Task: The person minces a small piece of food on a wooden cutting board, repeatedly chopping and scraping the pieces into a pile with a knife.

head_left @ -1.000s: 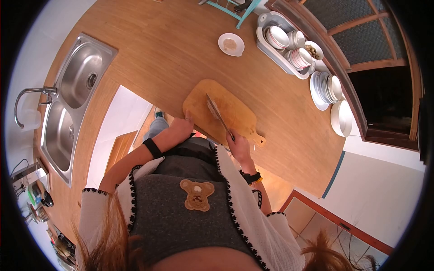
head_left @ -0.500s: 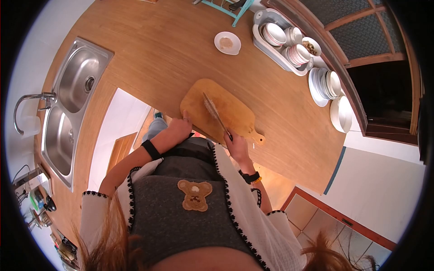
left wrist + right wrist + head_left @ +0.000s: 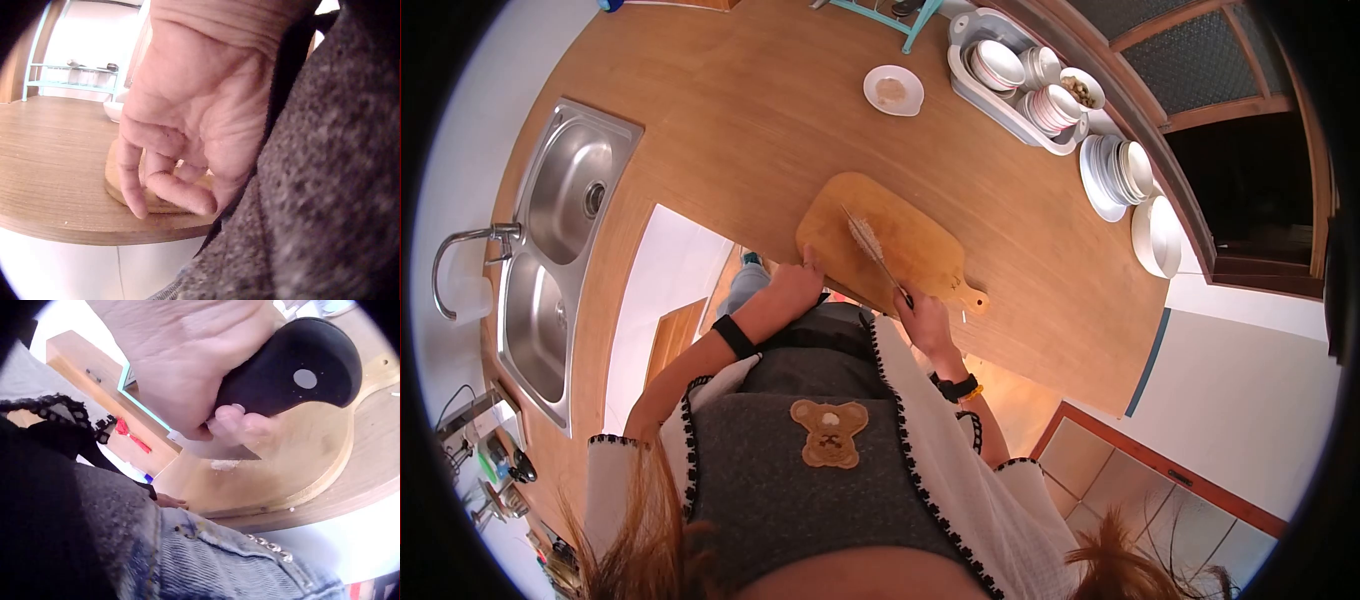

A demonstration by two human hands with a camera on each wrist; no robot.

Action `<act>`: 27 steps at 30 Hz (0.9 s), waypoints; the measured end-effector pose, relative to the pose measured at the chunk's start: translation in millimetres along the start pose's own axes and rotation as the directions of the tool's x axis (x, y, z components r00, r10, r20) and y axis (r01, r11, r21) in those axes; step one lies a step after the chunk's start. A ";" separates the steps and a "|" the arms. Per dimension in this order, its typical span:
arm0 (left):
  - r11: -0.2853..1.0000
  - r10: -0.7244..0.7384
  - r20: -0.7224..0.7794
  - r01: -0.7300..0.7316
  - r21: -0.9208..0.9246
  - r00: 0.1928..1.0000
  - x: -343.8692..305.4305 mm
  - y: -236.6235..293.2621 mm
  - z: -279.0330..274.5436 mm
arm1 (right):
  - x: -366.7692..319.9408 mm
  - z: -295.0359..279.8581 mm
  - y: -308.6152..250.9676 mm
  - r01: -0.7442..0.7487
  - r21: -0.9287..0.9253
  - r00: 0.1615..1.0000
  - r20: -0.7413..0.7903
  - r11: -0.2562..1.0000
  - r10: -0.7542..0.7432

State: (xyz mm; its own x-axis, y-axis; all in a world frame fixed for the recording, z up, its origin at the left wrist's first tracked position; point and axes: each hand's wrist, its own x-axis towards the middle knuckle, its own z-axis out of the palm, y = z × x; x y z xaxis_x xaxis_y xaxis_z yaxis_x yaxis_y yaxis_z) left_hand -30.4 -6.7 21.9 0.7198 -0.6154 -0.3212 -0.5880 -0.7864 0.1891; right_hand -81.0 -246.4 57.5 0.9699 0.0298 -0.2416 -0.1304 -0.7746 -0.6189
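A wooden cutting board (image 3: pixel 920 240) with a holed handle lies on the counter before me. My right hand (image 3: pixel 927 322) grips the black handle (image 3: pixel 275 381) of a kitchen knife (image 3: pixel 861 230), its blade slanting over the board's left part. Pale, finely chopped bits (image 3: pixel 223 465) lie by the blade in the right wrist view. My left hand (image 3: pixel 798 286) is at the board's near left edge, one finger (image 3: pixel 132 187) fairly straight and the others loosely bent. It holds nothing, and its fingertips are right at the board's edge.
Farther back stands a white dish (image 3: pixel 893 90) with pale contents. Stacked bowls fill a grey rack (image 3: pixel 970 85) by the window, with plates (image 3: pixel 1102 180) and a large white bowl (image 3: pixel 1157 237) beside it. A double steel sink (image 3: pixel 572 260) is at left.
The knife's blade has swung slightly left and tilted, showing more of its face. My left hand has stayed at the board's edge. The head view has shifted a little.
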 end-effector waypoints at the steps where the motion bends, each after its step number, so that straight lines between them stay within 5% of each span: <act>1: 1.000 -0.006 -0.009 0.006 0.008 1.000 -0.6 0.0 0.7 | 0.2 0.2 -0.3 0.006 -0.003 1.000 0.006 1.000 -0.006; 27: 1.000 0.028 -0.067 -0.027 0.009 0.997 -1.9 0.6 -11.5 | 0.7 1.4 -7.3 0.050 0.016 0.999 -0.001 0.999 -0.050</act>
State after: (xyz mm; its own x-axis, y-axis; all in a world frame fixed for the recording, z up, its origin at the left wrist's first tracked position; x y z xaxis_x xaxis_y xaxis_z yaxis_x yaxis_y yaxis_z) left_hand -27.9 -6.6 33.3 0.7265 -0.6391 -0.2527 -0.6106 -0.7690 0.1893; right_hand -79.7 -239.9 60.8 0.9754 0.0680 -0.2097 -0.0849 -0.7618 -0.6422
